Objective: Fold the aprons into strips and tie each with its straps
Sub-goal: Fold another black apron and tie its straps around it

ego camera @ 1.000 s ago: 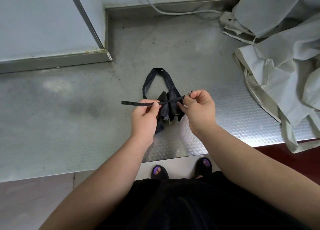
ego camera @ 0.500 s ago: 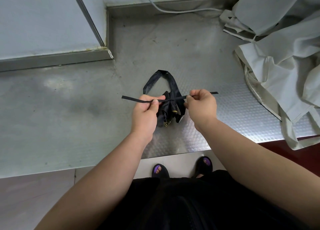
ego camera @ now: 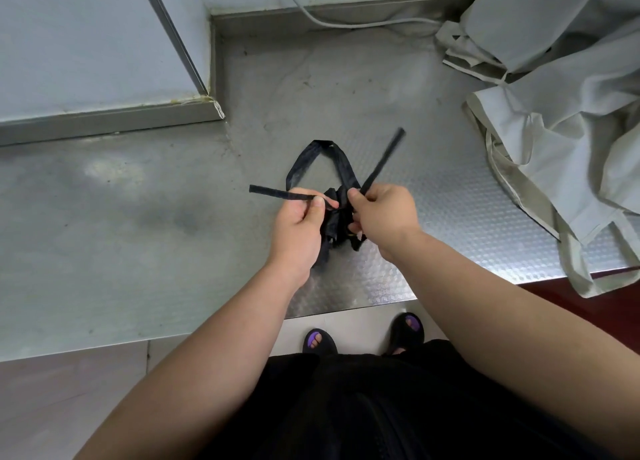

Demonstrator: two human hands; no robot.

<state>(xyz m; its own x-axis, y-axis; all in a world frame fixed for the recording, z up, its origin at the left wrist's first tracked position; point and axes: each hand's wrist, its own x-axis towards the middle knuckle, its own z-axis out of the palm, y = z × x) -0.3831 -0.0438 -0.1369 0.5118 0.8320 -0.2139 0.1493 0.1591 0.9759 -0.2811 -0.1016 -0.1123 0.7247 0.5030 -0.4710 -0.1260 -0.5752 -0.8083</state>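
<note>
Apron (ego camera: 337, 214) bundled; L grip (ego camera: 299, 227) pinching left strap (ego camera: 270, 192), R grip (ego camera: 384, 214) pinching right strap (ego camera: 382, 160).

Likely commercial kitchen back area, hard to be sure: embossed stainless steel worktop (ego camera: 450, 200) with raised steel rim (ego camera: 346, 9), pale blue-grey wall panels (ego camera: 69, 44), 1 white cable (ego camera: 329, 21), heap of pale grey cloth (ego camera: 571, 113), pale tiled floor (ego camera: 69, 407).
</note>
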